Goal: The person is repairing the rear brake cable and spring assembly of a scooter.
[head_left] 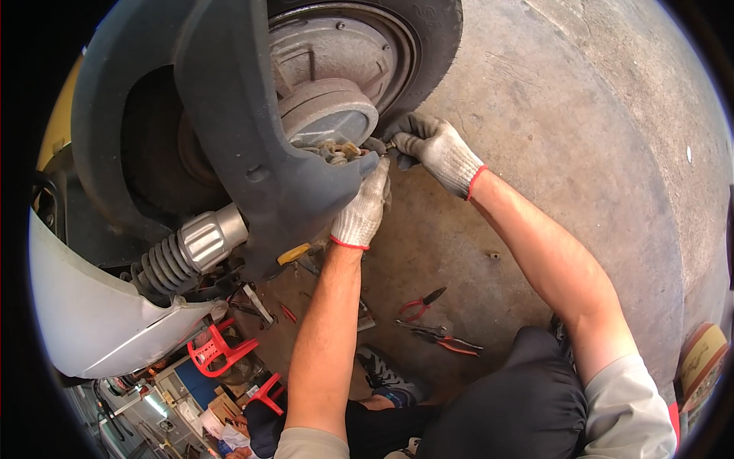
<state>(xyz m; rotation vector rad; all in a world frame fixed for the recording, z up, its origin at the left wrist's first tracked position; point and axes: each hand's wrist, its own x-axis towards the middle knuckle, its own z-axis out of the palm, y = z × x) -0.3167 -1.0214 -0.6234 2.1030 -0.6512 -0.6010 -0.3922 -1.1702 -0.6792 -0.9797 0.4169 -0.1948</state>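
Both my hands wear off-white knit gloves with red cuffs and dirty grey fingers. My right hand (440,153) is closed in a pinch at the lower edge of the wheel hub, around a small metallic piece (391,146) whose kind I cannot make out. My left hand (362,208) reaches up behind the tip of a dark plastic cover (306,183); its fingers curl close to the right hand's, and what they hold is hidden. Beside them, a cluster of dirty, brownish metal parts (332,152) sits below the round grey hub (332,115) of the wheel with its black tyre (440,46).
Red-handled pliers (420,304) and more hand tools (451,344) lie on the concrete floor. A yellow-handled tool (294,254) is near the cover's lower edge. A silver ribbed shock absorber (191,249), red plastic stools (222,348) and a white body panel (99,306) are at left.
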